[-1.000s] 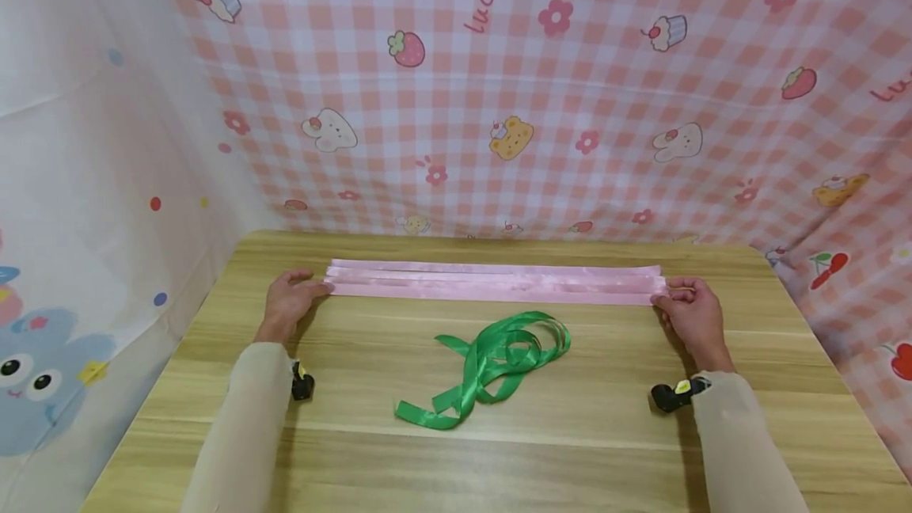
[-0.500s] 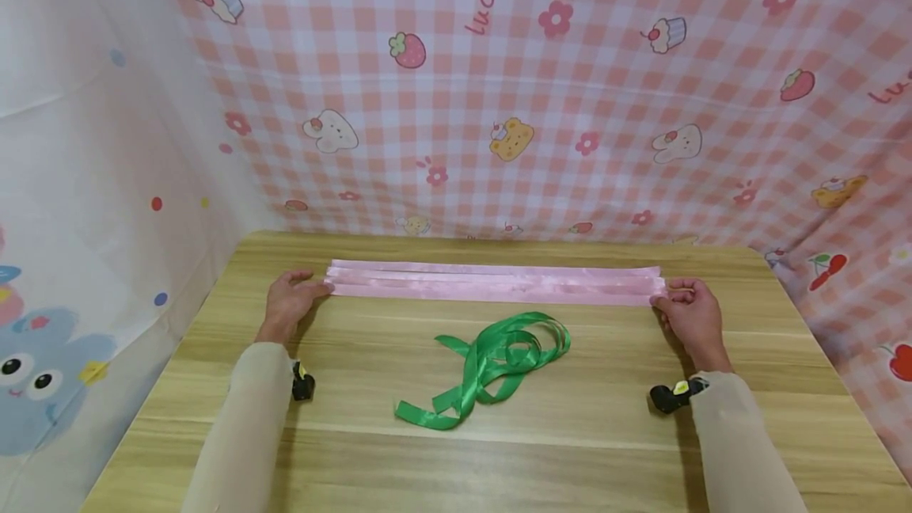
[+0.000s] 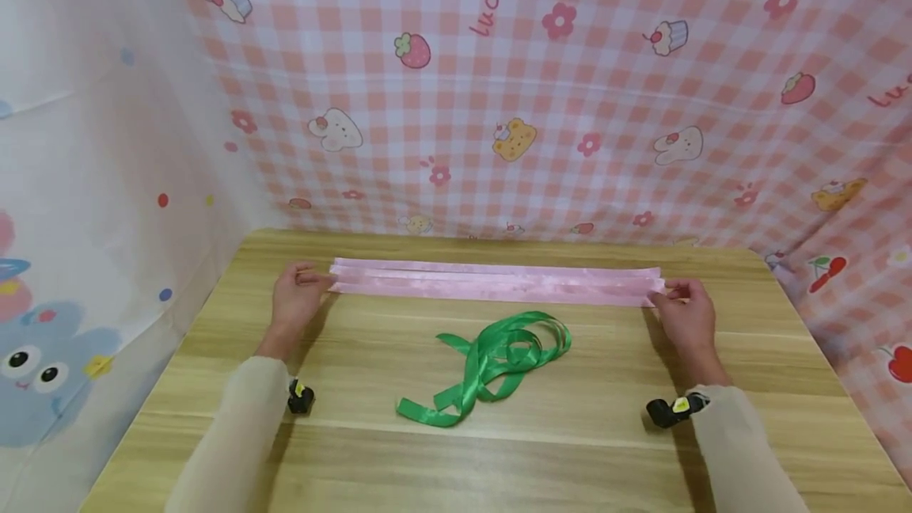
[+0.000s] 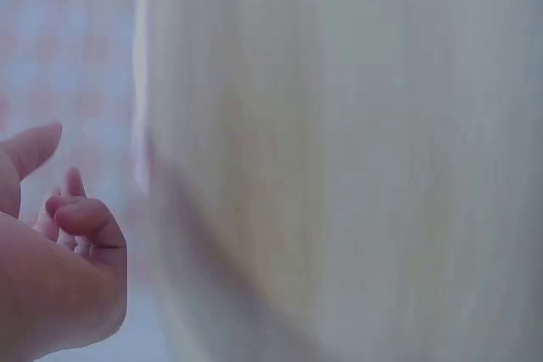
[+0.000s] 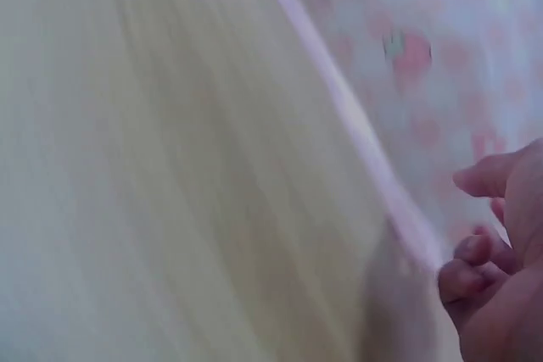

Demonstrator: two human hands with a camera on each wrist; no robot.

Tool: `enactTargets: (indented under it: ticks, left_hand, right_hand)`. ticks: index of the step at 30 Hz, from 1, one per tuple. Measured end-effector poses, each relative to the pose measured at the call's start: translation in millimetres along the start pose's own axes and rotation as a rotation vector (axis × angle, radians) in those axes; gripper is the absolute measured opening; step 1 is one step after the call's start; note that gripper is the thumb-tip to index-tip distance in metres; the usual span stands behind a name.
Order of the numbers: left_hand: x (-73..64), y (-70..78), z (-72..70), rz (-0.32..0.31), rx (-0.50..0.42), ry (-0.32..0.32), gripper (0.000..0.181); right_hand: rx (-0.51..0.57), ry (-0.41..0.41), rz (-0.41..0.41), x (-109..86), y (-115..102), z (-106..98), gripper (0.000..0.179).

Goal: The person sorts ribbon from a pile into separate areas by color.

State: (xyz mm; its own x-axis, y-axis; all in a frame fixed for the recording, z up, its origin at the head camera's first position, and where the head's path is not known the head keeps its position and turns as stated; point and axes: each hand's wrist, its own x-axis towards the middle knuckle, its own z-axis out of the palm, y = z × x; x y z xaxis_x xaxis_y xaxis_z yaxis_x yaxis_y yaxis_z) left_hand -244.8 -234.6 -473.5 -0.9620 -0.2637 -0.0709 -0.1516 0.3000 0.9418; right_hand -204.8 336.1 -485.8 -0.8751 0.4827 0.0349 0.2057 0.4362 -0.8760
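Pink satin ribbon (image 3: 499, 290) lies flat in several parallel lengths across the back of the table. At its left end is my left hand (image 3: 297, 295), fingertips right at the edge; the left wrist view shows its thumb (image 4: 36, 148) apart from loosely bent fingers. My right hand (image 3: 687, 319) is at the opposite end, thumb tip over the near corner. In the right wrist view, that thumb (image 5: 488, 177) stands away from the curled fingers, with the pink edge running up to them. A loosely coiled green ribbon (image 3: 469, 390) sits nearer, between both arms.
The wooden table (image 3: 499, 473) has rounded far corners. Behind it hangs a pink checked cloth (image 3: 463, 101), with a white printed cloth (image 3: 93, 157) on the left. Each wrist carries a small black camera, one left (image 3: 301, 398) and one right (image 3: 666, 414).
Both wrists have shifted slightly, and the left fingers have tilted at the ribbon's end. The right hand has moved slightly inward. Both ribbons keep their layout; the head view has shifted a little.
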Motion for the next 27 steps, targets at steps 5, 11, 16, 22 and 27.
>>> enactTargets:
  ticks: [5,11,16,22,27]
  left_hand:
    - [-26.1,24.3,40.0,0.170,-0.002,-0.185,0.027]
    - [-73.5,68.9,95.8,0.233,0.058,-0.520,0.022]
    - [-86.5,66.2,135.9,0.259,0.193,-0.702,0.025]
    - [-89.8,55.9,155.0,0.204,0.275,-0.764,0.032]
    - [-93.1,55.6,155.9,0.207,0.304,-0.776,0.031]
  right_hand:
    - [-0.005,-0.247,-0.251,-18.4,-25,27,0.013]
    - [-0.072,-0.559,-0.372,-39.2,-51,66,0.010]
    - [-0.132,-0.640,-0.392,-51.8,-62,88,0.008]
    - [-0.201,-0.690,-0.326,-60.4,-67,92,0.011]
    - [-0.207,-0.757,-0.333,-65.6,-69,86,0.006]
